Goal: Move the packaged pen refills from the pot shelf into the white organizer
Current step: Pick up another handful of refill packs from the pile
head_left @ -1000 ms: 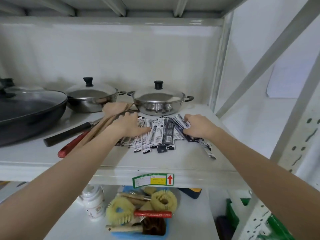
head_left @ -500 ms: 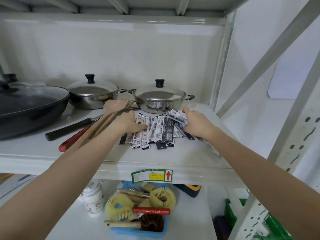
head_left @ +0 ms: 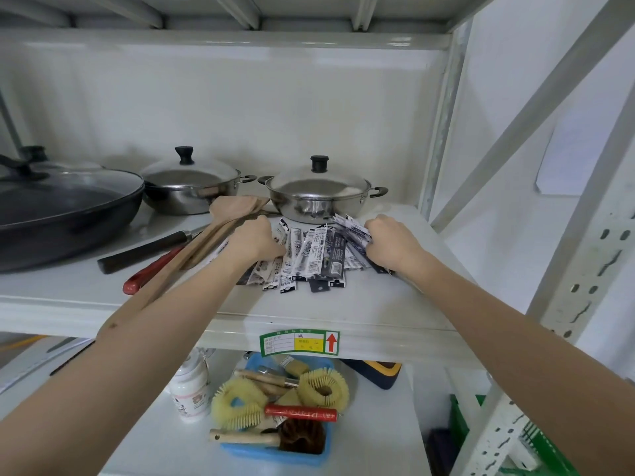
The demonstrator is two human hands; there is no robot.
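Here, the painted metal pot shelf (head_left: 360,304) carries a round black lidded pan (head_left: 65,211), a shiny steel pot (head_left: 319,201), flat wooden spatulas (head_left: 237,207), and a fan of glossy packaged pen refills (head_left: 316,255). The left hand (head_left: 254,240) presses the heap with curled fingers; the right hand (head_left: 391,242) grips several packets.

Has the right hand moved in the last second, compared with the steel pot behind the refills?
Yes. The right hand has slid back toward the lidded steel pot and slightly inward, bunching the packaged pen refills toward the left hand.
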